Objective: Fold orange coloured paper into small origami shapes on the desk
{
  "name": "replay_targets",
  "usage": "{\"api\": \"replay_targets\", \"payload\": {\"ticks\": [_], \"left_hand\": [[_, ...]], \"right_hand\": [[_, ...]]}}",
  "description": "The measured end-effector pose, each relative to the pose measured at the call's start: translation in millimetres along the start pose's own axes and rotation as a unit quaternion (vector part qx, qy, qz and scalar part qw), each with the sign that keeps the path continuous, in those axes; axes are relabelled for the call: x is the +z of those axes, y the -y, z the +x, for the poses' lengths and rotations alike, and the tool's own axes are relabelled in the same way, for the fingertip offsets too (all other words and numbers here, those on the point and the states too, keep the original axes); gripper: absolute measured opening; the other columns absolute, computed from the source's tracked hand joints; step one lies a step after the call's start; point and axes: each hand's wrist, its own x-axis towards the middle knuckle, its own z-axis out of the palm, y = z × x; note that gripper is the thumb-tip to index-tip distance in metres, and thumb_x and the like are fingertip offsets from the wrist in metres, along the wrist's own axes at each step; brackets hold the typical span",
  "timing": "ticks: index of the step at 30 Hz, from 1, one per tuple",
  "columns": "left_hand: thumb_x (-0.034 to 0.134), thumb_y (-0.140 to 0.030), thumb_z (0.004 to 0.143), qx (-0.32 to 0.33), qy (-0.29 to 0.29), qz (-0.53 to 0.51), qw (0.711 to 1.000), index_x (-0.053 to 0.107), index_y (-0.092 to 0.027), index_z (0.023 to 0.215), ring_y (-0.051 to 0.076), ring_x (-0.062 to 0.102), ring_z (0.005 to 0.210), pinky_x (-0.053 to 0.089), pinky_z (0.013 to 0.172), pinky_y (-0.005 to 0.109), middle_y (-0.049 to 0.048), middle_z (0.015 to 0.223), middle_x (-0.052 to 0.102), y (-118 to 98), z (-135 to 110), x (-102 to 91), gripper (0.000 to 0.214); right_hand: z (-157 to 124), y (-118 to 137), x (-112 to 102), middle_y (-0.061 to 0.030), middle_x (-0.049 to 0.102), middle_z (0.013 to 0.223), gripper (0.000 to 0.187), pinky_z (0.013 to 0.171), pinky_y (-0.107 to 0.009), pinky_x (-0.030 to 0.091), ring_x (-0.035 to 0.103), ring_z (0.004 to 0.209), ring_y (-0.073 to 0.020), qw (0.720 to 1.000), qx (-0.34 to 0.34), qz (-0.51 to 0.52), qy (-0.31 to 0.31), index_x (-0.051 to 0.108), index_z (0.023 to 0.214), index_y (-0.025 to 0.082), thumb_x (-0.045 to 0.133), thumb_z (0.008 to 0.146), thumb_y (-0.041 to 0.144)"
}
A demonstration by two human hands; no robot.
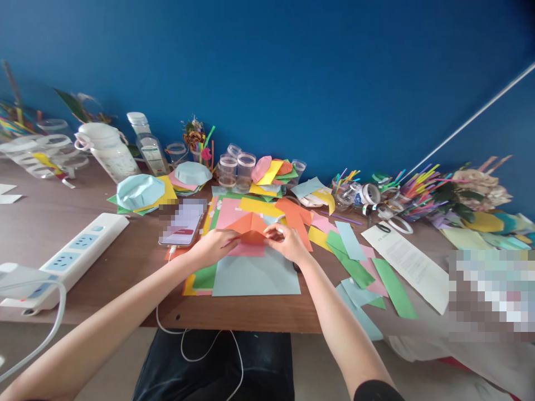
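Note:
An orange sheet of paper (pixel 249 227) with a crease down its middle is held up between my two hands. My left hand (pixel 218 245) pinches its left edge, fingers closed. On the other side, my right hand (pixel 286 240) grips the right edge between thumb and fingertips. Beneath lie a light blue sheet (pixel 256 278), a pink sheet (pixel 228 214) and green and yellow sheets, stacked on the table. A phone (pixel 183 223) with a white cable plugged in lies just left of my left hand.
Left stands a white power strip (pixel 79 253). Cut strips, including a green strip (pixel 395 287), and a printed paper slip (pixel 407 264) lie to the right. Folded blue paper shapes (pixel 141 192), a white bottle (pixel 106 150), clear cups (pixel 246 170) and colored sticks line the blue wall.

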Motion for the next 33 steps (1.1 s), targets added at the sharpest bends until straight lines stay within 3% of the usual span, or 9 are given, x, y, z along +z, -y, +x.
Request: {"api": "replay_targets", "payload": {"ticks": [7, 10, 12, 16, 22, 24, 28, 33], "left_hand": [[0.042, -0.045, 0.09, -0.045, -0.017, -0.04, 0.998, 0.064, -0.017, 0.069, 0.016, 0.058, 0.066, 0.042, 0.064, 0.026, 0.0023, 0.074, 0.065, -6, 1, -1.8, 0.041], [0.044, -0.045, 0.089, -0.041, -0.039, -0.054, 0.997, 0.065, -0.018, 0.066, 0.017, 0.06, 0.077, 0.044, 0.072, 0.027, 0.0038, 0.094, 0.066, 1, 0, -1.4, 0.041], [0.046, -0.046, 0.087, -0.043, -0.07, -0.05, 0.995, 0.066, -0.018, 0.067, 0.017, 0.06, 0.082, 0.045, 0.074, 0.028, 0.0047, 0.105, 0.062, 8, -2, -1.4, 0.04], [0.053, -0.043, 0.083, -0.052, -0.096, -0.043, 0.993, 0.067, -0.018, 0.075, 0.016, 0.057, 0.076, 0.047, 0.069, 0.028, 0.0051, 0.099, 0.061, 19, -8, -2.8, 0.029], [0.065, -0.038, 0.074, -0.051, -0.065, -0.128, 0.988, 0.063, -0.018, 0.093, 0.017, 0.062, 0.083, 0.051, 0.077, 0.03, 0.0056, 0.103, 0.063, 16, -17, -4.0, 0.028], [0.066, -0.041, 0.073, -0.064, -0.055, -0.138, 0.987, 0.063, -0.018, 0.09, 0.017, 0.062, 0.08, 0.051, 0.075, 0.03, 0.0048, 0.095, 0.065, 15, -19, -2.9, 0.029], [0.059, -0.05, 0.077, -0.136, -0.075, -0.078, 0.985, 0.058, -0.018, 0.064, 0.014, 0.054, 0.054, 0.043, 0.051, 0.025, -0.0009, 0.059, 0.056, 20, -18, -1.6, 0.034], [0.058, -0.049, 0.077, -0.181, -0.081, -0.066, 0.978, 0.055, -0.018, 0.061, 0.013, 0.048, 0.048, 0.032, 0.046, 0.024, -0.0027, 0.053, 0.052, 23, -14, -4.2, 0.035]], "right_hand": [[0, 9, 3, -0.0024, 0.067, 0.082, 0.03, 0.072, -0.03, 0.053, 0.065, 0.076, -0.0155, 0.999, 0.023, 0.041, 0.003, 0.061, 0.097, 0.02, 0.071, 0.072, 0.035], [0, 8, -2, -0.0033, 0.066, 0.087, 0.039, 0.073, -0.03, 0.052, 0.065, 0.08, -0.0159, 0.996, 0.035, 0.07, 0.032, 0.059, 0.101, 0.02, 0.074, 0.069, 0.036], [0, 4, -6, -0.0037, 0.067, 0.089, 0.043, 0.074, -0.03, 0.052, 0.066, 0.083, -0.0165, 0.993, 0.049, 0.084, 0.07, 0.057, 0.104, 0.021, 0.075, 0.068, 0.035], [-1, -1, -8, -0.0025, 0.068, 0.086, 0.037, 0.075, -0.031, 0.051, 0.066, 0.082, -0.0165, 0.986, 0.073, 0.077, 0.131, 0.057, 0.103, 0.021, 0.072, 0.071, 0.032], [-5, 12, -1, -0.0005, 0.066, 0.08, 0.029, 0.071, -0.029, 0.051, 0.064, 0.077, -0.0156, 0.991, 0.042, 0.061, 0.115, 0.059, 0.099, 0.022, 0.069, 0.073, 0.03], [-5, 19, -1, -0.0005, 0.065, 0.081, 0.029, 0.074, -0.03, 0.051, 0.064, 0.079, -0.0155, 0.991, 0.025, 0.067, 0.112, 0.059, 0.099, 0.021, 0.069, 0.073, 0.031], [-5, 24, -5, -0.0034, 0.064, 0.098, 0.037, 0.081, -0.03, 0.05, 0.062, 0.094, -0.0173, 0.99, 0.014, 0.091, 0.109, 0.059, 0.103, 0.022, 0.072, 0.07, 0.035], [0, 8, -3, -0.0048, 0.062, 0.102, 0.034, 0.077, -0.028, 0.049, 0.06, 0.095, -0.0172, 0.995, 0.032, 0.072, 0.059, 0.06, 0.1, 0.022, 0.071, 0.071, 0.036]]}}
